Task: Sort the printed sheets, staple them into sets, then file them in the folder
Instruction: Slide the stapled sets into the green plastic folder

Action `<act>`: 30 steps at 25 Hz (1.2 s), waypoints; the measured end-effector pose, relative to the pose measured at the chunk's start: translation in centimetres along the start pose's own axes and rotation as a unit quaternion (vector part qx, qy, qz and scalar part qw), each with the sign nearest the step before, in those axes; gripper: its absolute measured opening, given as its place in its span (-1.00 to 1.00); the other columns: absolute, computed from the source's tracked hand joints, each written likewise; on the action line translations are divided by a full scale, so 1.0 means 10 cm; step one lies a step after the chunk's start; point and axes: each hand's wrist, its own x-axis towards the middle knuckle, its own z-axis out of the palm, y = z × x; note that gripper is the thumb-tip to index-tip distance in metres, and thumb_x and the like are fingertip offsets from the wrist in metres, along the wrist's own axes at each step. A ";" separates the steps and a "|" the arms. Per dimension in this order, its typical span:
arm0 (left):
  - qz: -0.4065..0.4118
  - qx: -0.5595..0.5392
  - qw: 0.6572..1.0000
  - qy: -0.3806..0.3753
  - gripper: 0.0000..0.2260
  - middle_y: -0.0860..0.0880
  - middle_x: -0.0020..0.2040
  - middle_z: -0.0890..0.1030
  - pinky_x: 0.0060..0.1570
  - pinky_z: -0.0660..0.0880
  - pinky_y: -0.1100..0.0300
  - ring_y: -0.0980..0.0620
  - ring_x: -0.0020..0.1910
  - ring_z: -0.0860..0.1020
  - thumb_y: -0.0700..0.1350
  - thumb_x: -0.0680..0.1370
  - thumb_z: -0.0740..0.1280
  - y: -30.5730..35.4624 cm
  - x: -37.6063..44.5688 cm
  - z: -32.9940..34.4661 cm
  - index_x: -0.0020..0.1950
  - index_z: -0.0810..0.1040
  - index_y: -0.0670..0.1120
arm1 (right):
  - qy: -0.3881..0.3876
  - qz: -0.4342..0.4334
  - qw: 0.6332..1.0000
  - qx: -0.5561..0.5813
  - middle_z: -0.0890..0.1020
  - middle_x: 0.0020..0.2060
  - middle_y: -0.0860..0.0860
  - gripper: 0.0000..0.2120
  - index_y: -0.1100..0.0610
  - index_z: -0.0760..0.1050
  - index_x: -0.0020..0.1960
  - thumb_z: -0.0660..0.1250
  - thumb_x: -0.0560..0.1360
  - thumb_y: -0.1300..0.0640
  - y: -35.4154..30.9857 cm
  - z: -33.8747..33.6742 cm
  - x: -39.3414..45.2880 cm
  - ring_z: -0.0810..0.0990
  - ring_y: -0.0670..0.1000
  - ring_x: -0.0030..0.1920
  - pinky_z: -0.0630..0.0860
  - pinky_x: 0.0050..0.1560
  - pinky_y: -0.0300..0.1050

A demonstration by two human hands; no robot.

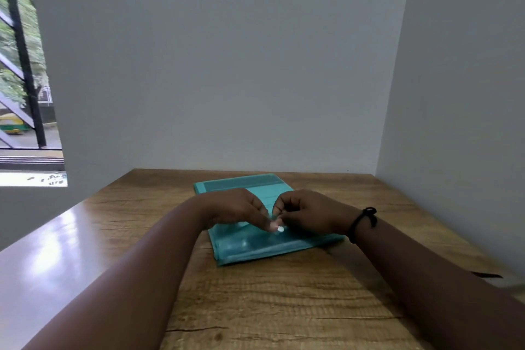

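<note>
A teal plastic folder (255, 244) lies flat on the wooden table (284, 307), a little tilted. Both my hands rest on top of it, fingertips meeting at its middle. My left hand (235, 209) and my right hand (306, 213) pinch a small white snap button (280, 229) on the folder's flap. My right wrist wears a black band. No printed sheets or stapler show in this view.
Grey walls close in behind and to the right of the table. A window (25, 65) is at the far left. A dark thin object (487, 275) lies at the table's right edge.
</note>
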 end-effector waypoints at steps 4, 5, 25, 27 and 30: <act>-0.010 0.037 0.999 0.033 -0.76 0.09 -0.31 0.56 -0.12 0.40 0.19 0.08 -0.22 0.49 0.06 0.37 0.54 0.06 -0.03 -0.05 -0.31 0.57 -0.03 | 0.014 0.009 0.997 0.071 0.60 -0.24 -0.16 -0.89 -0.07 0.55 -0.12 0.35 0.51 0.14 0.07 0.06 0.02 0.49 -0.17 -0.21 0.43 -0.03 -0.17; -0.016 0.031 0.999 0.035 -0.74 0.10 -0.36 0.52 -0.18 0.37 0.21 0.09 -0.26 0.46 0.06 0.37 0.54 0.05 -0.04 -0.07 -0.34 0.53 -0.02 | 0.007 0.017 0.996 0.087 0.63 -0.20 -0.14 -0.91 -0.06 0.57 -0.08 0.36 0.51 0.12 0.09 0.04 0.02 0.51 -0.16 -0.17 0.45 0.01 -0.15; -0.130 -0.085 0.988 -0.015 -0.78 0.01 -0.30 0.61 -0.39 0.45 0.27 0.08 -0.35 0.56 -0.03 0.36 0.56 -0.17 0.06 -0.09 -0.17 0.56 -0.05 | -0.111 0.158 0.981 -0.008 0.68 0.02 -0.02 -0.82 0.06 0.68 -0.04 0.51 0.37 0.09 -0.09 -0.07 0.34 0.58 0.05 0.14 0.46 0.29 0.07; -0.135 -0.088 0.987 -0.011 -0.79 0.02 -0.32 0.62 -0.42 0.45 0.29 0.08 -0.37 0.58 -0.04 0.36 0.56 -0.15 0.05 -0.08 -0.18 0.57 -0.06 | -0.117 0.160 0.977 -0.084 0.63 0.12 -0.03 -0.74 0.03 0.64 0.09 0.46 0.42 0.01 -0.17 -0.07 0.32 0.53 0.03 0.18 0.42 0.31 0.04; -0.136 -0.087 0.987 -0.002 -0.77 0.02 -0.33 0.62 -0.44 0.45 0.31 0.10 -0.41 0.58 -0.03 0.36 0.56 -0.15 0.04 -0.07 -0.16 0.56 -0.08 | -0.123 0.169 0.965 -0.156 0.60 0.18 -0.04 -0.67 0.00 0.61 0.17 0.43 0.44 -0.07 -0.23 -0.06 0.32 0.51 0.01 0.18 0.41 0.26 -0.03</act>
